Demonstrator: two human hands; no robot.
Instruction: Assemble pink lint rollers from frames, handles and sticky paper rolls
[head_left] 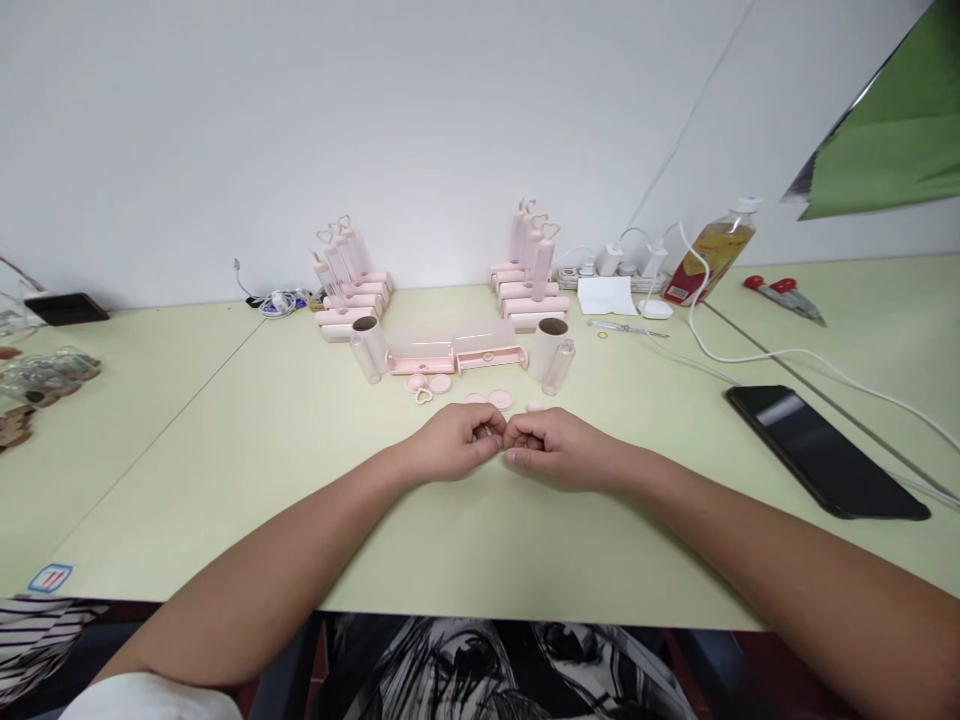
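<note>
My left hand [459,443] and my right hand [561,449] meet at the fingertips, low over the table. Both are closed in a pinch, and whatever lies between the fingers is hidden or too small to name. Just beyond them are flat pink discs [500,400] and a small pale round piece [534,406], partly covered by the hands. A pink heart-shaped ring [424,396] lies beside more round pink pieces [440,383]. Farther back sit two pink trough-like parts, one on the left [421,364] and one on the right [491,357].
Hollow tubes, left [373,345] and right [541,350], stand beside clear cylinders [369,362] [559,368]. Behind are rows of pink heart-topped pieces [345,270] [534,260]. Rightward are a black phone [825,450], a white cable [795,352] and a drink bottle [709,258].
</note>
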